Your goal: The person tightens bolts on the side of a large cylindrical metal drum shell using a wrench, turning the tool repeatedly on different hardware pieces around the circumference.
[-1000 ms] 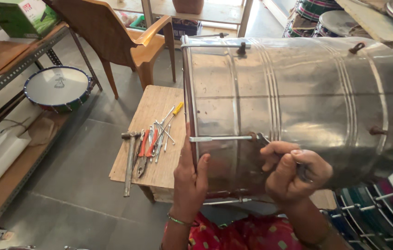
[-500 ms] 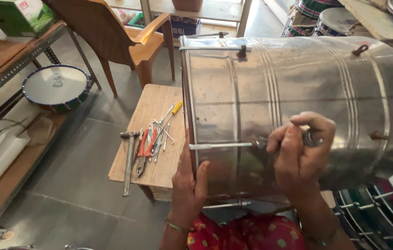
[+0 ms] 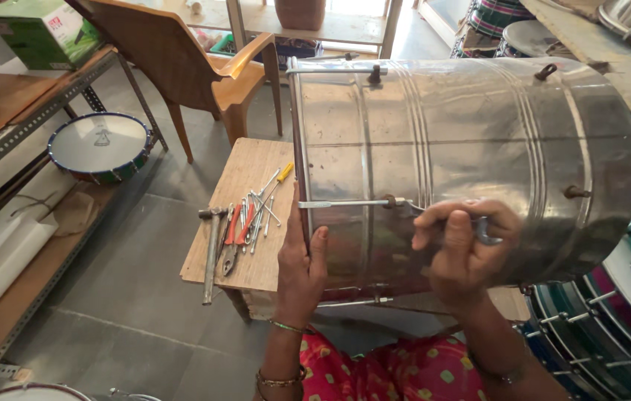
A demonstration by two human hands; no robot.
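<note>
A large shiny steel drum shell [image 3: 464,148] lies on its side in front of me, with ribbed bands and hooked tension rods along its wall. My left hand [image 3: 302,267] presses flat against the shell's left rim, fingers up. Over a tension rod [image 3: 349,203] on the near side, my right hand [image 3: 464,249] is closed around a small metal wrench whose end shows by my fingers. Left of the shell a low wooden board [image 3: 245,215] carries a hammer [image 3: 211,249], red-handled pliers, a yellow-handled screwdriver and several loose rods.
A wooden chair [image 3: 196,67] stands behind the board. A white-headed drum [image 3: 100,145] leans by a metal shelf rack at the left, a green box on top. More drums with coloured rims [image 3: 620,327] are stacked at the right. Grey tiled floor lies at the lower left.
My right hand rose over the rod and came back down, turning the wrench on it. The left hand stayed pressed on the rim. The view shifted slightly.
</note>
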